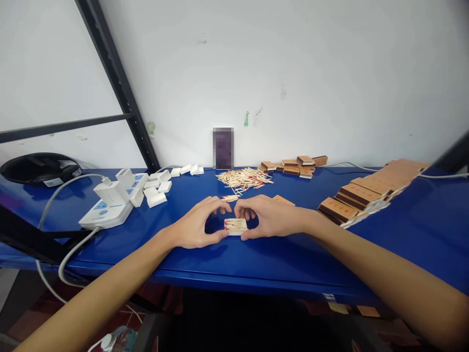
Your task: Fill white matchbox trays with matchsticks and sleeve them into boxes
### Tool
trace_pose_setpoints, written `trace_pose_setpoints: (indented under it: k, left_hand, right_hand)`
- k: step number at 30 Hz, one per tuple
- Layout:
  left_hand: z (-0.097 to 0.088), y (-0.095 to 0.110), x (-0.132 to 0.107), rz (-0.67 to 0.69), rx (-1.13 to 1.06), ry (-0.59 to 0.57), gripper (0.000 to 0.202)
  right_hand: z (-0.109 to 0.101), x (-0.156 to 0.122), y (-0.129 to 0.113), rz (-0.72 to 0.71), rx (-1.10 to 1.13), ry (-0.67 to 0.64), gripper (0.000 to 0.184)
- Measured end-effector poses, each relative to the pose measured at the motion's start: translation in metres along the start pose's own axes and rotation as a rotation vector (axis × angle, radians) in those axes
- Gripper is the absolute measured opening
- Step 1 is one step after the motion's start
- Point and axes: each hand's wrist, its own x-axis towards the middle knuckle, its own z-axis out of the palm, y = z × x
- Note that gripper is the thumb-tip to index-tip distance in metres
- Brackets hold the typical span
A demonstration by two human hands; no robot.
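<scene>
A small white matchbox tray (235, 233) filled with red-tipped matches lies on the blue tabletop between my hands. My left hand (201, 224) is curved at its left side, thumb at the near left corner. From the right, my right hand (266, 217) grips it, thumb at the near right corner and fingers bent behind its far edge. Just beyond my fingertips lies a small bundle of matches (230, 198). Farther back spreads a loose heap of matches (245, 178). One flat matchbox sleeve (284, 200) is partly hidden behind my right hand.
White trays (157, 199) lie at the back left, beside a power strip (106, 215) with plugs and cables. Brown matchboxes (291, 170) are piled at the back right. Overlapping matchbox sleeves (362, 193) line the right. A dark, pixelated upright object (223, 149) stands against the wall.
</scene>
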Motion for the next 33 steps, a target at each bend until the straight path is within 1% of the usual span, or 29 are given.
trace_pose_setpoints:
  k: [3, 7, 11, 15, 20, 25, 30, 33]
  left_hand:
    - [-0.001, 0.001, 0.0, -0.051, 0.08, -0.061, 0.051]
    - [0.0, -0.001, 0.002, -0.078, 0.131, -0.014, 0.055]
    - [0.002, -0.005, 0.002, -0.069, 0.146, 0.021, 0.047]
    - [0.003, -0.006, 0.002, -0.052, 0.158, 0.043, 0.04]
    - [0.003, -0.006, 0.003, -0.018, 0.136, -0.011, 0.028]
    - [0.005, -0.008, 0.002, -0.017, 0.106, -0.002, 0.027]
    - [0.005, -0.01, 0.002, -0.023, 0.103, 0.021, 0.027]
    - [0.005, -0.009, 0.003, -0.025, 0.101, 0.015, 0.029]
  right_hand:
    - [0.0, 0.001, 0.003, -0.023, -0.024, 0.034, 0.029]
    - [-0.001, 0.002, 0.008, -0.029, -0.046, 0.052, 0.031]
    - [-0.002, 0.002, 0.012, -0.034, -0.07, 0.052, 0.033]
    - [-0.003, 0.002, 0.011, -0.04, -0.095, 0.045, 0.029]
    - [-0.002, 0.002, 0.013, -0.053, -0.101, 0.039, 0.028]
    - [-0.002, 0.001, 0.014, -0.059, -0.055, 0.019, 0.017]
    - [-0.006, 0.0, 0.013, -0.088, 0.027, 0.0, 0.018]
    - [-0.003, 0.002, 0.012, -0.058, 0.067, 0.052, 0.018]
